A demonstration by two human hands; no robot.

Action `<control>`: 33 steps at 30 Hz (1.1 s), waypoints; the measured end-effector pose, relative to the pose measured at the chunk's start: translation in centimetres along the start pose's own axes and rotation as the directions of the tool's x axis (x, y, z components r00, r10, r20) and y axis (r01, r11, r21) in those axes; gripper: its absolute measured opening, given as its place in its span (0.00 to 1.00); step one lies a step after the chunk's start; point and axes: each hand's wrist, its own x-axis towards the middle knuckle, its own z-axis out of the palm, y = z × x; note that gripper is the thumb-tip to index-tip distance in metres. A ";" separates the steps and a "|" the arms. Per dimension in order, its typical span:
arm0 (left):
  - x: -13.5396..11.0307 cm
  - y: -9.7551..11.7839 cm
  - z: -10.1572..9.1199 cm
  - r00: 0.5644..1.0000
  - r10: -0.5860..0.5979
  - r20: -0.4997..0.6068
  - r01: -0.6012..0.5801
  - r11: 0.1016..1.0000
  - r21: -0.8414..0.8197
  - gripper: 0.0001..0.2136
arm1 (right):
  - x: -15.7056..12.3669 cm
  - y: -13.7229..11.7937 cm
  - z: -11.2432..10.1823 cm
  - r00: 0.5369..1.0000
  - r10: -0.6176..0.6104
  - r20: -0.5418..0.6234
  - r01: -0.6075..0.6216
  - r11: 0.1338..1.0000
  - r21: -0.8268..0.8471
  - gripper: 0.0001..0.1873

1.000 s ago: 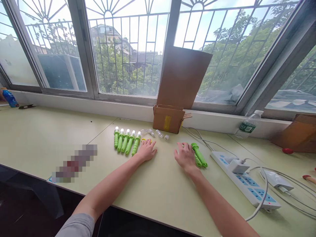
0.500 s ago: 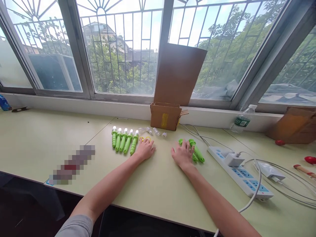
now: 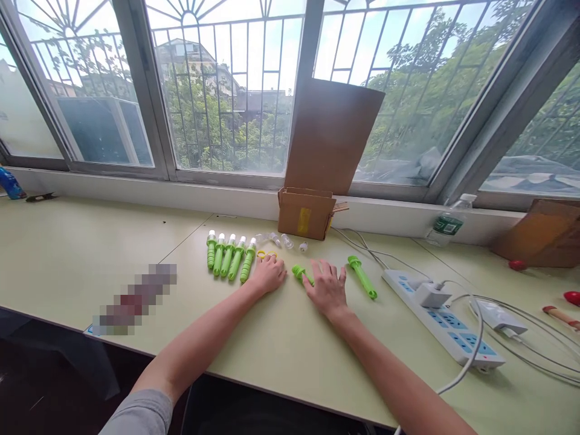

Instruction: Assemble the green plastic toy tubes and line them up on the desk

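Observation:
My right hand has a green plastic tube with a ridged, threaded end between its thumb and fingers. That threaded end points left, towards my other hand; the rest of the tube is mostly covered by my fingers. My left hand lies palm down on the table with its fingers loosely stretched, at the edge of some yellow rings. Left of it, several green tubes with white-tipped clear tops stand in a row, lying side by side. Another green tube lies to the right of my right hand.
Small clear plastic parts and a white piece lie before a cardboard box. A power strip with cables crosses the right side. A plastic bottle stands by the window. A blurred patch covers something at left.
My right hand has moved left, bringing one green tube away from the other, which stays behind on the table. My left hand keeps its place by the yellow rings.

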 end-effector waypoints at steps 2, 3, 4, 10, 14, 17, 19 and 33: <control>0.0 0.0 -0.1 1.000 -0.010 -0.004 0.009 1.000 -0.006 0.15 | 0.0 0.6 0.5 0.998 -0.006 0.070 0.006 1.000 0.004 0.23; -0.1 0.1 -0.2 1.000 -0.010 -0.010 0.010 1.000 -0.007 0.15 | 0.0 0.8 0.7 0.994 -0.014 0.105 0.013 1.000 0.009 0.22; -0.1 0.1 -0.2 1.000 -0.007 -0.020 0.007 1.000 -0.007 0.15 | 0.1 1.0 0.9 0.991 -0.023 0.134 0.021 1.000 0.016 0.20; -0.3 0.6 -0.8 0.981 0.129 -0.148 -0.138 0.989 -0.048 0.23 | 0.3 1.2 0.9 0.988 -0.047 0.146 0.039 0.998 0.058 0.12; -0.8 1.4 -1.7 0.933 0.285 -0.221 -0.315 0.942 -0.115 0.31 | 0.5 1.3 0.7 0.995 -0.056 0.083 0.046 0.992 0.120 0.12; -1.0 1.8 -2.1 0.900 0.346 -0.265 -0.391 0.909 -0.142 0.33 | 0.6 1.4 0.8 0.997 -0.067 0.035 0.061 0.986 0.157 0.13; -1.0 1.9 -2.1 0.893 0.350 -0.283 -0.408 0.894 -0.183 0.32 | 0.6 1.4 0.9 0.997 -0.071 0.012 0.068 0.982 0.176 0.13; -0.3 1.3 -0.9 0.880 0.099 -0.465 -0.337 0.819 -0.464 0.16 | 0.6 1.4 1.0 0.993 -0.117 0.004 0.112 0.961 0.252 0.15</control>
